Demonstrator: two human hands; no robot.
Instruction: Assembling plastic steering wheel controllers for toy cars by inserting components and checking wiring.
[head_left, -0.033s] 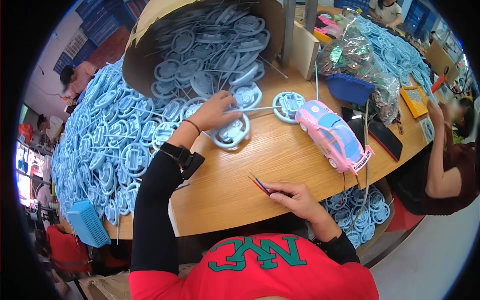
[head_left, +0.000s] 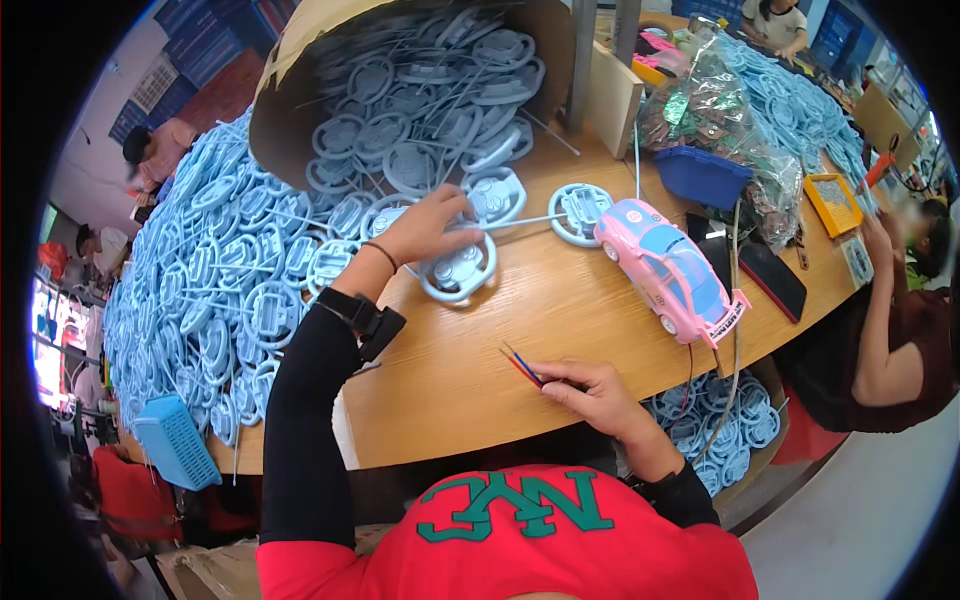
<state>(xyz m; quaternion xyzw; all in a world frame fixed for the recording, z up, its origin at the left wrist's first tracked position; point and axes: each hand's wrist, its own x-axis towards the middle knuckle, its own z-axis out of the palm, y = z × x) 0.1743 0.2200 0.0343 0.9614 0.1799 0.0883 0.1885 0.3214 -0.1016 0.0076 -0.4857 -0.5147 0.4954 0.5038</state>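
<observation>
My left hand (head_left: pixel 428 228) reaches to the near edge of a heap of light-blue plastic parts. Its fingers are bent over the rim of a toy steering wheel (head_left: pixel 457 272), which lies face up with round knobs showing. The fingertips are partly hidden. Closer to me, my right hand (head_left: pixel 592 395) pinches a pair of red and blue wires (head_left: pixel 524 369) between thumb and fingers, their bare ends pointing up and left. Another toy steering wheel (head_left: pixel 582 212) lies underside up beside a pink toy car (head_left: pixel 668 268).
A large heap of steering wheels (head_left: pixel 235 260) covers the left side, and a tipped carton (head_left: pixel 275 135) holds more. At the right are a blue bin (head_left: pixel 703 178), a dark phone (head_left: pixel 770 280) and a yellow tray (head_left: pixel 832 204). A co-worker's arm (head_left: pixel 880 300) is at the right.
The whole view has shifted very slightly. Both hands keep their places, the left at the steering wheel and the right on the wires.
</observation>
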